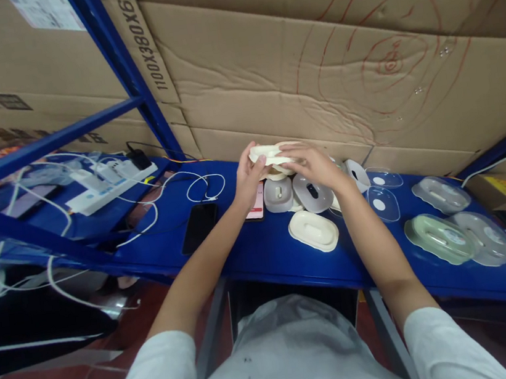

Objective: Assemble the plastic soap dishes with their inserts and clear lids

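My left hand (246, 176) and my right hand (315, 164) hold a cream plastic piece (265, 150) between them, raised near the cardboard at the back of the shelf. It resembles a shallow dish or lid; its exact kind is unclear. More cream pieces (275, 175) show just beneath it, partly hidden by my fingers. Closer to me lies a cream oval lid-like piece (313, 231) with a raised middle. A grey rounded piece with a light insert (278, 195) and another with a dark insert (313, 192) sit below my hands.
A black phone (199, 226) and a lit phone (255, 209) lie at left. Further left are a power strip (110, 186) and loose white cables. Clear plastic covers (383, 203) and a green covered dish (441, 239) are at right. A blue post (125, 69) rises at left.
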The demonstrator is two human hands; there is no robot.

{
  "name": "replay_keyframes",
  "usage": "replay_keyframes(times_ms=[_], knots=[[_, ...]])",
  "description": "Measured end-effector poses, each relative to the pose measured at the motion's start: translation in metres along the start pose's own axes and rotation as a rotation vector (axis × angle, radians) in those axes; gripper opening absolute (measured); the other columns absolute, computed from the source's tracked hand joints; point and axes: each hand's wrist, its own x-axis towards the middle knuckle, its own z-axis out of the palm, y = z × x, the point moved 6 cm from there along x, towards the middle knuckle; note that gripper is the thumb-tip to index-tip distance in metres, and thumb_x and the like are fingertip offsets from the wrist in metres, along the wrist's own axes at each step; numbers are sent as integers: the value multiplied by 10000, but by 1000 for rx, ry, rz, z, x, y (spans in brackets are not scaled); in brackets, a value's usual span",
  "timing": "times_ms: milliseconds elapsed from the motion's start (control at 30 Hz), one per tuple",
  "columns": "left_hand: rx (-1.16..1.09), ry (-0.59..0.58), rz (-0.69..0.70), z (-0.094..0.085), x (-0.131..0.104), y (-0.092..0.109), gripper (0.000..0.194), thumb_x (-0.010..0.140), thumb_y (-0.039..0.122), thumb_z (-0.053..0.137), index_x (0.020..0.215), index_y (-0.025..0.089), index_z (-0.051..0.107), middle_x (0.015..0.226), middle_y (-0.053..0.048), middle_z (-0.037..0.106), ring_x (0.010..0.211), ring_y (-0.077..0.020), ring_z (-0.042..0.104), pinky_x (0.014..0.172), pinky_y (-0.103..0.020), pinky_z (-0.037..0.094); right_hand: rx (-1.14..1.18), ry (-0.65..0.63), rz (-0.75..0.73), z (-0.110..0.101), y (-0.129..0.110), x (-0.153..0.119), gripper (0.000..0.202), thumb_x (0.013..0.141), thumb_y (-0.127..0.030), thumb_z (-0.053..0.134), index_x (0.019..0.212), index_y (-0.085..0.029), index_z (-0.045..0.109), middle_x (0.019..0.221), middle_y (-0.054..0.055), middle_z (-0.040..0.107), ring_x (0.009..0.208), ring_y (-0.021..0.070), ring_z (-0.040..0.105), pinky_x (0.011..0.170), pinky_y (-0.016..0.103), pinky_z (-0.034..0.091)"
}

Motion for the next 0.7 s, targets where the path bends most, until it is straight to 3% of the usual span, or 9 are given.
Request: replay_keyframes(times_ms=[133,233,367,467,567,633,700], knots=[[98,38,-12,-1,-1,-13,781,750,595,944,1406,333,611,1629,-118,504,1355,-326,649,1101,-484,575,-242,143,198,-15,31,-7,373,1041,-255,517,1276,-252,807,1324,115,775,1289,361,667,1164,576,437],[163,-9,-3,1,-1,-23,661,783,515,912,1344,297,638,1487,-111,605,1204,-283,714,1041,-465,594,-386,278,333,-24,54,-15,399,1038,-229,484,1288,-209,795,1289,161,773,1298,391,636,1176,630,390],[307,-64,70,6,-5,-27,444,856,452,798,1236,262,671,1245,-87,688,1055,-241,731,909,-399,611,-375,216,369,-18,75,-21,439,1004,-294,574,1398,-176,728,1407,193,711,1361,411,597,1178,660,404],[375,-83,111,9,-9,-24,345,871,426,771,1160,253,695,1240,-84,676,981,-210,718,880,-365,592,-256,123,281,-16,70,-21,610,962,-405,674,1537,-210,615,1583,156,594,1482,384,521,1237,629,391],[430,-120,142,14,-15,-16,291,872,389,773,1127,257,724,1267,-84,663,970,-207,699,918,-376,573,-157,110,188,-30,51,-27,614,999,-480,626,1561,-237,594,1602,112,587,1498,328,533,1275,545,396],[526,-180,215,21,-22,-8,233,878,353,764,1092,261,749,1272,-87,665,1096,-250,680,1023,-420,538,-150,92,178,-45,39,-44,555,1025,-517,573,1510,-258,651,1542,89,646,1446,328,592,1253,531,435],[691,-264,332,30,-30,-2,162,916,326,715,1059,263,759,1278,-95,674,1234,-293,637,1126,-476,470,-197,47,240,-63,37,-79,502,1041,-548,517,1419,-291,725,1457,74,711,1369,352,656,1202,560,485]])
